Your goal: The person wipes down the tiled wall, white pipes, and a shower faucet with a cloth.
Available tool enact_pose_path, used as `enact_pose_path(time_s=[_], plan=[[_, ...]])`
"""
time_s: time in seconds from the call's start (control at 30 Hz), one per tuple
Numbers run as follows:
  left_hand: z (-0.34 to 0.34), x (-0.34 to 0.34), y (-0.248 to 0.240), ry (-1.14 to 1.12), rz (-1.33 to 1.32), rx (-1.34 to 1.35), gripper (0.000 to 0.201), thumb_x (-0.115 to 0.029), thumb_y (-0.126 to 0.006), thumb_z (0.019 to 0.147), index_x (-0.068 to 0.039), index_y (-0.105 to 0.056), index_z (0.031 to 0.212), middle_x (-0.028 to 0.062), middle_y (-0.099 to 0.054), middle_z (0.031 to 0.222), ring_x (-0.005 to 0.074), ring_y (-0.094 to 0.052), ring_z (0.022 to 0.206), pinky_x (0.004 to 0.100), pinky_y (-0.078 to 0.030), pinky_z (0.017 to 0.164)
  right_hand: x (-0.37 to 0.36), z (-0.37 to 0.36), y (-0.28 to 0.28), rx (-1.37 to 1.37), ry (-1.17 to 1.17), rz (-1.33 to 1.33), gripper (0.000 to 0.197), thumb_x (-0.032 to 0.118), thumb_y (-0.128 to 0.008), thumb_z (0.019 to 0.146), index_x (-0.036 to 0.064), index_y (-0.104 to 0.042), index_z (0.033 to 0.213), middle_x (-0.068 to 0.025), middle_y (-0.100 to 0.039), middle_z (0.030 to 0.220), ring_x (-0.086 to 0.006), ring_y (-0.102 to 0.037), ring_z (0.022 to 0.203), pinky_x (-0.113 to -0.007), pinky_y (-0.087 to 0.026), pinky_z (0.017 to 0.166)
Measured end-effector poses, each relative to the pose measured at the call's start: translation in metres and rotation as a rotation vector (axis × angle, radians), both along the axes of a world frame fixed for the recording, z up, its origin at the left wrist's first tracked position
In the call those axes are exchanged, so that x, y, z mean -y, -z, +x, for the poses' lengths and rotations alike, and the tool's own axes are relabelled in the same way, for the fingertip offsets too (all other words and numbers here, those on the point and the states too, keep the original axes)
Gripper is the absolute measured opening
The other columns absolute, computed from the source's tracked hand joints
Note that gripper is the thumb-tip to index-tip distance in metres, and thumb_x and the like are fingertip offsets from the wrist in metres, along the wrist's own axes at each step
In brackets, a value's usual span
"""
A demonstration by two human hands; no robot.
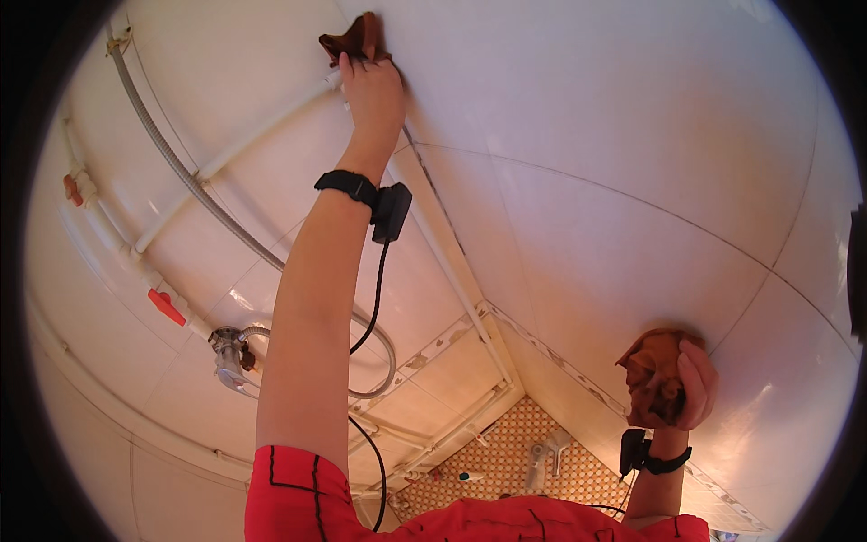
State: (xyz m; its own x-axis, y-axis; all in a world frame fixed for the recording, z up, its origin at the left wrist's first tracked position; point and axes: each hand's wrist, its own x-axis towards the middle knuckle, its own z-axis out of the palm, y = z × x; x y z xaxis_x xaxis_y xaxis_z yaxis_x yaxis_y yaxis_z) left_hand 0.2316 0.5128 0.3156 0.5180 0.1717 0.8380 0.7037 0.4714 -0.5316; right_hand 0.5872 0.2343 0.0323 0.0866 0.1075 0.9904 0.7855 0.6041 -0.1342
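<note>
High up by the wall corner, my left hand is closed on a brown cloth. That cloth is crumpled, with one fold standing up, and it lies just past the end of a white pipe. My right hand is lower, at the right wall, with its fingers bent round a second brown cloth, bunched up against the tiles. Each wrist wears a black strap with a small box, and a black cable runs from the left one.
White pipes with red-handled valves run along the left wall. A grey flexible hose hangs in a curve near a chrome mixer tap. The right wall has large pale tiles. Far below lies a patterned floor.
</note>
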Motion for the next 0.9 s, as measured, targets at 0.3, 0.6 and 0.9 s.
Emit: enact_pose_path(time_s=[0.3, 0.6, 0.9], plan=[[-0.013, 0.02, 0.142, 0.01, -0.361, 0.027, 0.022, -0.012, -0.059, 0.076, -0.001, -0.074, 0.089, 0.0186, -0.069, 0.096, 0.0347, -0.057, 0.112, 0.0517, -0.02, 0.114, -0.007, 0.001, 0.002, 0.09, 0.102, 0.011, 0.035, 0.017, -0.07, 0.079, -0.0004, -0.058, 0.107, -0.0216, -0.065, 0.1, -0.0338, -0.065, 0.088, -0.04, -0.055, 0.077], [-0.01, 0.069, 0.328, 0.642, -1.134, 0.895, 0.019, -0.001, -0.055, 0.08, -0.001, -0.064, 0.097, 0.0147, -0.064, 0.076, 0.0308, -0.061, 0.088, 0.0421, -0.039, 0.103, 0.001, -0.005, -0.025, 0.063, -0.081, -0.171, 0.034, 0.007, -0.064, 0.077, -0.0011, -0.059, 0.11, -0.0182, -0.063, 0.104, -0.0314, -0.062, 0.094, -0.036, -0.051, 0.082], [0.012, 0.037, 0.062, 1.484, -0.192, 0.622, 0.027, -0.003, -0.059, 0.082, -0.002, -0.059, 0.109, 0.0204, -0.06, 0.107, 0.0428, -0.055, 0.096, 0.0462, -0.047, 0.08, 0.106, -0.012, 0.003, -0.187, -0.171, -0.511, 0.023, 0.008, -0.065, 0.081, 0.0002, -0.061, 0.102, -0.0094, -0.064, 0.094, -0.0166, -0.06, 0.082, -0.028, -0.048, 0.074]])
